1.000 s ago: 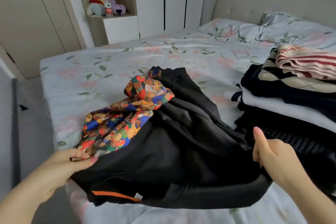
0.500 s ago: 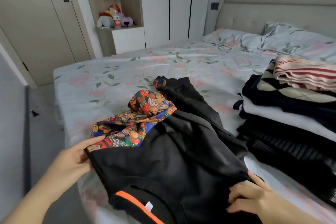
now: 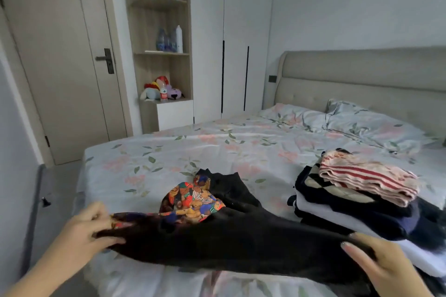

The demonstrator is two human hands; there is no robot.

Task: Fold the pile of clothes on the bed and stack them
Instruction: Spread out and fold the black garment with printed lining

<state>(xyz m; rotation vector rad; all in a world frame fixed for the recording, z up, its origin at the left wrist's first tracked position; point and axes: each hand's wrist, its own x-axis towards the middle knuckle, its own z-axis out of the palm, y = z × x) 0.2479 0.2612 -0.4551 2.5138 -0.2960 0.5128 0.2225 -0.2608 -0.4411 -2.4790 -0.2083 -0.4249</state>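
Both hands are clamped on the black garment (image 3: 241, 243), which is stretched between them over the near edge of the bed (image 3: 193, 152). The left hand (image 3: 89, 231) curls its fingers round the garment's left end, and the right hand (image 3: 381, 265) pinches the right end with the thumb on top. A bear-print cloth (image 3: 193, 200) lies bunched against the garment's far side. The stack (image 3: 357, 212) of folded clothes sits to the right, with a striped top (image 3: 369, 181) uppermost.
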